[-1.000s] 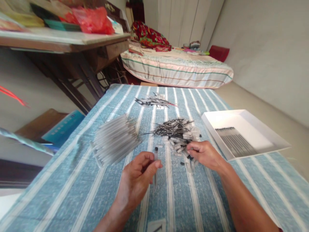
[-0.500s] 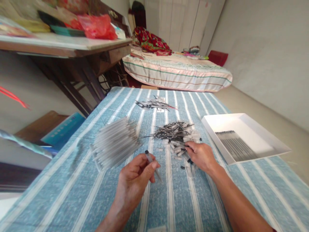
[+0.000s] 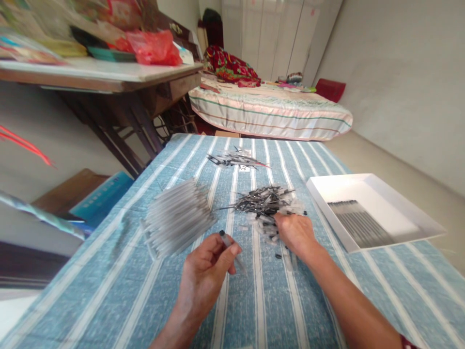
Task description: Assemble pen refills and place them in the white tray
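Observation:
My left hand [image 3: 207,269] is closed round a clear pen barrel [image 3: 232,249] with a dark end, tilted above the blue striped tablecloth [image 3: 119,291]. My right hand [image 3: 296,232] rests with fingers curled into the near edge of a heap of small dark and clear pen parts [image 3: 267,203]; what the fingers hold is hidden. A pile of clear barrels [image 3: 176,215] lies just left of my left hand.
A white tray [image 3: 363,184] with a row of finished pens [image 3: 359,223] sits at the right. A smaller cluster of thin refills [image 3: 234,158] lies further back. Behind stand a wooden table [image 3: 109,77] with red bags and a bed [image 3: 272,109].
My right hand has slid a little further into the heap of parts. The barrel in my left hand has tilted from nearly upright to slanted. The view has shifted slightly.

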Available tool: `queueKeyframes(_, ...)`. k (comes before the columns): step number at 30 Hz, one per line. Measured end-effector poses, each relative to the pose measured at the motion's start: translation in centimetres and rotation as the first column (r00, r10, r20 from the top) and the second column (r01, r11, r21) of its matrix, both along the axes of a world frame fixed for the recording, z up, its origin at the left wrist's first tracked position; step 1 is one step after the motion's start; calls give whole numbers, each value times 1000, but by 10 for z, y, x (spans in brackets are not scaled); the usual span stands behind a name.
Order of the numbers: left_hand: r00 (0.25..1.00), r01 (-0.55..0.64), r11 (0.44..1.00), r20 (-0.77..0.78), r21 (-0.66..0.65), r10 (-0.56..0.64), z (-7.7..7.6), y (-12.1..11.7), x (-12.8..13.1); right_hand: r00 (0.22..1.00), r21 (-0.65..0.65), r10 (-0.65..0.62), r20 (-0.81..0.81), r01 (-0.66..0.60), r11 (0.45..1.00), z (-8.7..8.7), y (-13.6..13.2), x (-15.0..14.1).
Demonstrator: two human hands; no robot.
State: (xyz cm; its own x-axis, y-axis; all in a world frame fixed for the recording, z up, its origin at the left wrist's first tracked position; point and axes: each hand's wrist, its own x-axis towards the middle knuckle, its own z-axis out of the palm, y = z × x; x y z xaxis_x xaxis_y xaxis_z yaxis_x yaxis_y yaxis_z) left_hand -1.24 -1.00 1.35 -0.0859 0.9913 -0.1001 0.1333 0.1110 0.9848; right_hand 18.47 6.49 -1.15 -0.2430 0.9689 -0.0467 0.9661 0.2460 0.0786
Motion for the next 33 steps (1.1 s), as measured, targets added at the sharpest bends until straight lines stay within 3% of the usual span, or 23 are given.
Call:
queueKeyframes(11, 999, 16, 1000, -28, 19, -15, -1, 2, -4, 997, 63, -51, -61, 55, 997, -2, -6, 6)
queueKeyframes(14, 1000, 19, 1000, -16, 19, -18, -3, 3, -5, 983, 53, 3, -185, 7, 999, -1, -9, 15)
queueKeyframes(20, 1000, -5, 999, -2, 40, 5, -7, 2, -7, 930, -98, 99, -354, -142, 985, 3, -15, 32)
queueKeyframes(33, 983, -83, 994, 168, 67, 71, -8, 4, -5, 975, -75, 211, -64, -216, 974, 3, -22, 16)
